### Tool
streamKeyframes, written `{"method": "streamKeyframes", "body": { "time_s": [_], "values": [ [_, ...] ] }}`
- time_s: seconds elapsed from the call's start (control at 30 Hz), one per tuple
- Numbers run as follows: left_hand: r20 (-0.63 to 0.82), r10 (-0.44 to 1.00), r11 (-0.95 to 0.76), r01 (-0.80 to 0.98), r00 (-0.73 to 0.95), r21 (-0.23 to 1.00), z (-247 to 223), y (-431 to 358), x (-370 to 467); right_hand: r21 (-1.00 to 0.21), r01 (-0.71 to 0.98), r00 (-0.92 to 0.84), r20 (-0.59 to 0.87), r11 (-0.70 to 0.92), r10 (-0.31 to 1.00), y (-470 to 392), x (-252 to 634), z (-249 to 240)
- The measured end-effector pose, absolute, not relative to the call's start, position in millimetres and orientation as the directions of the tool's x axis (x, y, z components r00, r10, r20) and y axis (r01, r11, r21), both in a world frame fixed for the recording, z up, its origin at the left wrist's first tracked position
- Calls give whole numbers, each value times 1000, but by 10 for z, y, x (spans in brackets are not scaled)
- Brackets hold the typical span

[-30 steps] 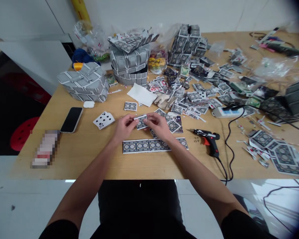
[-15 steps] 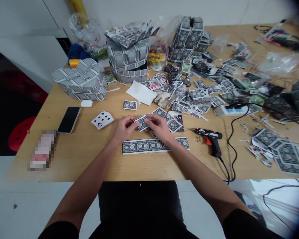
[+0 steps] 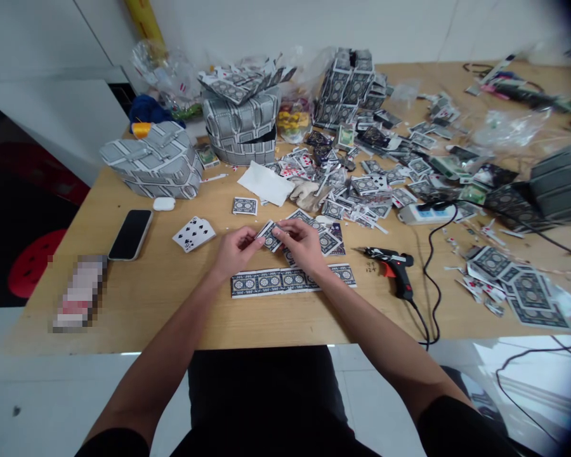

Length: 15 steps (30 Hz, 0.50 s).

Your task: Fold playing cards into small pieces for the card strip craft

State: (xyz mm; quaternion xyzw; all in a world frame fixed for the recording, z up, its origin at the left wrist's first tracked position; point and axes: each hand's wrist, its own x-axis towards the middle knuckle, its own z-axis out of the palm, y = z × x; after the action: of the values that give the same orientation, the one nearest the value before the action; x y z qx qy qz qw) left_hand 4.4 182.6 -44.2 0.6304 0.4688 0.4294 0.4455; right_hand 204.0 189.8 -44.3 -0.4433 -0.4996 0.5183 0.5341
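Between my two hands is a playing card with a dark patterned back, apparently folded small. My left hand pinches its left side with thumb and fingertips. On the other side, my right hand grips it, thumb on top. Just below lies a long strip of joined card pieces, partly covered by my right wrist. More patterned cards lie beyond my right hand. A single folded card rests above my left hand, and a few face-up spade cards lie to its left.
A hot glue gun with a black cord lies at right, near a power strip. Left are a phone and a white earbud case. Woven card baskets, white paper and heaped card scraps fill the back.
The card between my hands has turned to a steeper slant, and my right fingers have shifted on it. The whole view has swung slightly; other things keep their places.
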Motion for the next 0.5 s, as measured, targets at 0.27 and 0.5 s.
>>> {"method": "streamKeyframes", "body": {
  "time_s": [0.27,0.5],
  "values": [
    [132,967,-187,257,216,948,-423,1786,58,-995,-8,-55,97,96,994,1881,2067,-452],
    [140,983,-167,269,116,948,-416,1791,66,-883,260,-97,378,390,921,1783,2070,-418]
  ]
}}
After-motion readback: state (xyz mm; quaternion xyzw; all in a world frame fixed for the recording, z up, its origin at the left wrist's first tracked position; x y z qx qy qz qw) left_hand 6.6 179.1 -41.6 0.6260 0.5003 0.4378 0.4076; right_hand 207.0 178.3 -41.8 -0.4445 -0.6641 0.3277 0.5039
